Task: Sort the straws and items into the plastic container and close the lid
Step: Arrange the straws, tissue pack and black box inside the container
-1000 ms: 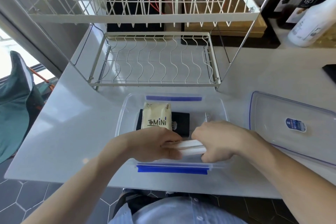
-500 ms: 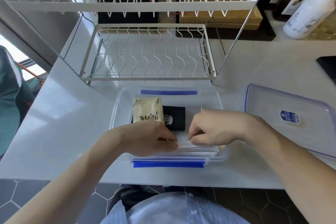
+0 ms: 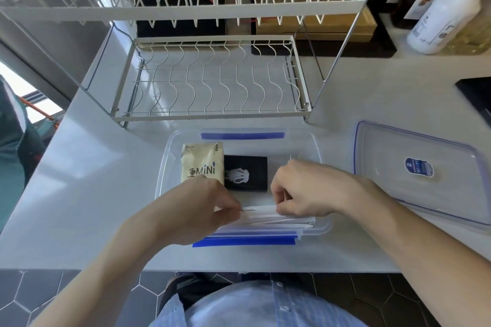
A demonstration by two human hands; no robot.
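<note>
A clear plastic container (image 3: pixel 320 152) with blue clips stands on the white counter in front of me. Inside lie a cream "MINI" packet (image 3: pixel 203 163), a black card (image 3: pixel 245 172) and several white wrapped straws (image 3: pixel 281 220) along the near wall. My left hand (image 3: pixel 198 208) is over the container's near left part, its fingertips pinching the left ends of the straws. My right hand (image 3: pixel 305 190) is inside the container, fingers curled, touching the straws from above. The clear lid (image 3: pixel 414 175) with a blue sticker lies flat to the right of the container.
A white wire dish rack (image 3: pixel 212 87) stands just behind the container, its upper tier overhead. A white bottle (image 3: pixel 446 18) and dark boxes stand at the back right. A black object (image 3: pixel 478 98) lies at the right edge. The counter's front edge is close to my body.
The straws went from being held between both hands to lying on the container's floor by the near wall. My right hand loosened and drew back a little.
</note>
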